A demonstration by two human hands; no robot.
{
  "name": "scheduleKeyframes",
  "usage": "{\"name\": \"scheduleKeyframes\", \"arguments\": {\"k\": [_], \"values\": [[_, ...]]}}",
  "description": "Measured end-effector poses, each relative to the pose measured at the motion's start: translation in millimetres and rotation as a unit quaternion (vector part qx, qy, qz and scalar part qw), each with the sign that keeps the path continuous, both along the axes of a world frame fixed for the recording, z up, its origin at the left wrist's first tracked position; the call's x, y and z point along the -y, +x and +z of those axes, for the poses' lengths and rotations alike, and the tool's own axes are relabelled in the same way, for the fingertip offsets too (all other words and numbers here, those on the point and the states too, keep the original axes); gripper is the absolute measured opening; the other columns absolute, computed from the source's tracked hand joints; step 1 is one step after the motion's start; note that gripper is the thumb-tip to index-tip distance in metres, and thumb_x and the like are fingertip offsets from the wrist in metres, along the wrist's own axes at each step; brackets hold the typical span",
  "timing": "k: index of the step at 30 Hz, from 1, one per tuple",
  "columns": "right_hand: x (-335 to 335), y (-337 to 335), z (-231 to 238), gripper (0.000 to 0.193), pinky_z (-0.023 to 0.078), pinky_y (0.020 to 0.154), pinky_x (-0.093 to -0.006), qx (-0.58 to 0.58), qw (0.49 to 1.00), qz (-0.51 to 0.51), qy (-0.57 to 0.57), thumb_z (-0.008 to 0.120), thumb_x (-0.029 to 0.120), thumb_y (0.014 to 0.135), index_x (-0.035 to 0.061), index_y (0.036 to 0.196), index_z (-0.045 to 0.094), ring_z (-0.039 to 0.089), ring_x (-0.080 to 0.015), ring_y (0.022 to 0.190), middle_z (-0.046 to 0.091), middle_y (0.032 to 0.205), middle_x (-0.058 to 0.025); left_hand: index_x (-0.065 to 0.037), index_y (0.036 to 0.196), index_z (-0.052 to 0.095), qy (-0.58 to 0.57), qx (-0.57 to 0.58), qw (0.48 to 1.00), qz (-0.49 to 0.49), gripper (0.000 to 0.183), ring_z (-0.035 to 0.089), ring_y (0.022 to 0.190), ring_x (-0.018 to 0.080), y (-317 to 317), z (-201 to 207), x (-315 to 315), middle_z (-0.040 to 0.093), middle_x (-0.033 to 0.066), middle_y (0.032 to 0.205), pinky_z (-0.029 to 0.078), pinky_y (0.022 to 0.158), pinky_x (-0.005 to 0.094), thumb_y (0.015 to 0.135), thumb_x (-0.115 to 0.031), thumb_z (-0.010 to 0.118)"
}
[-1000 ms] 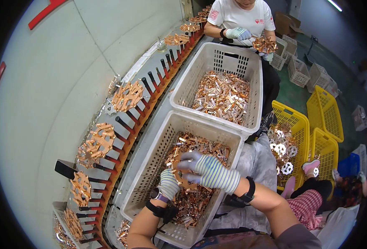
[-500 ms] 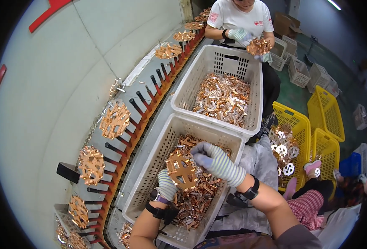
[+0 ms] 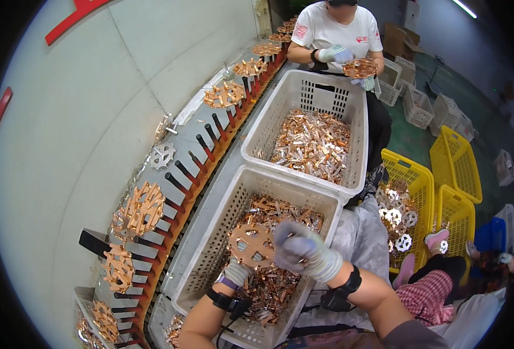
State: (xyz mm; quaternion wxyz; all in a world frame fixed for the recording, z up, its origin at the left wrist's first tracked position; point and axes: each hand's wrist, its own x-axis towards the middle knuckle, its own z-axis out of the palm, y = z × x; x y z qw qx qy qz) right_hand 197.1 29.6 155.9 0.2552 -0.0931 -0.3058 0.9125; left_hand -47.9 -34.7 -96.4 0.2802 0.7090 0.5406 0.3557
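My left hand [image 3: 237,272], in a striped knit glove, is closed on the lower edge of a copper-coloured disc with cut-out openings [image 3: 248,239]. The disc is held tilted above the near pale plastic crate [image 3: 206,256]. Small copper-coloured and silvery strips [image 3: 277,294] fill the bottom of that crate. My right hand [image 3: 304,249], gloved alike, is at the disc's right edge. Motion smears its fingers, so whether they grip anything is unclear.
On the left runs a curved conveyor with black-tipped pegs [image 3: 178,175], some bearing copper discs with strips [image 3: 142,209]. A co-worker [image 3: 338,35] handles another disc behind the far crate [image 3: 358,125]. Yellow crates [image 3: 422,192] stand to the right, one containing silvery and copper discs.
The disc has tilted to a flatter angle and shifted slightly left. My right hand has moved down against its right side. Discs on the conveyor have travelled toward the near end.
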Motion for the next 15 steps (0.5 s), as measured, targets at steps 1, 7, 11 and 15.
{"name": "scheduleKeyframes", "arguments": {"k": [1, 7, 11, 15], "values": [[2, -7, 15, 0.020, 0.048, 0.067, -0.0256, -0.074, 0.996, -0.032, 0.030, 0.057, 0.016, 0.085, 0.0014, 0.099, 0.057, 0.057, -0.0123, 0.076, 0.060, 0.079, -0.0052, -0.010, 0.121, 0.055, -0.019, -0.169, 0.985, -0.013, 0.064, 0.047, 0.117, 0.0236, -43, -48, 10, 0.050, 0.0078, 0.128, 0.031, 0.105, 0.0426, 0.074, -0.053, 0.063], [-34, 27, -26, 0.030, 0.045, 0.089, -0.0411, 0.476, 0.595, -0.200, 0.615, 0.058, 0.026, 0.083, 0.0048, 0.103, 0.061, 0.057, -0.0312, 0.101, 0.059, 0.109, -0.0146, -0.006, 0.129, 0.046, -0.177, 0.363, 0.911, 0.082, 0.051, 0.055, 0.106, 0.0209, 52, 177, -35, 0.053, 0.0106, 0.120, 0.049, 0.088, 0.0368, 0.087, -0.032, 0.058], [-5, 12, -37, 0.037, 0.042, 0.094, -0.0434, 0.373, 0.748, -0.125, 0.535, 0.059, 0.029, 0.082, 0.0053, 0.110, 0.060, 0.054, -0.0374, 0.105, 0.053, 0.117, -0.0206, -0.010, 0.112, 0.057, 0.370, -0.469, 0.796, 0.100, 0.039, 0.057, 0.095, 0.0254, 41, 159, -11, 0.059, 0.0053, 0.101, 0.048, 0.083, 0.0382, 0.076, -0.024, 0.064], [6, 23, -120, 0.027, 0.044, 0.093, -0.0404, 0.358, 0.614, -0.001, 0.704, 0.056, 0.021, 0.084, 0.0069, 0.106, 0.063, 0.061, -0.0336, 0.089, 0.065, 0.099, -0.0172, -0.023, 0.117, 0.058, 0.041, 0.061, 0.996, -0.054, 0.040, 0.050, 0.114, 0.0230, 104, 197, -17, 0.056, 0.0054, 0.120, 0.039, 0.099, 0.0379, 0.077, -0.025, 0.061]]}}
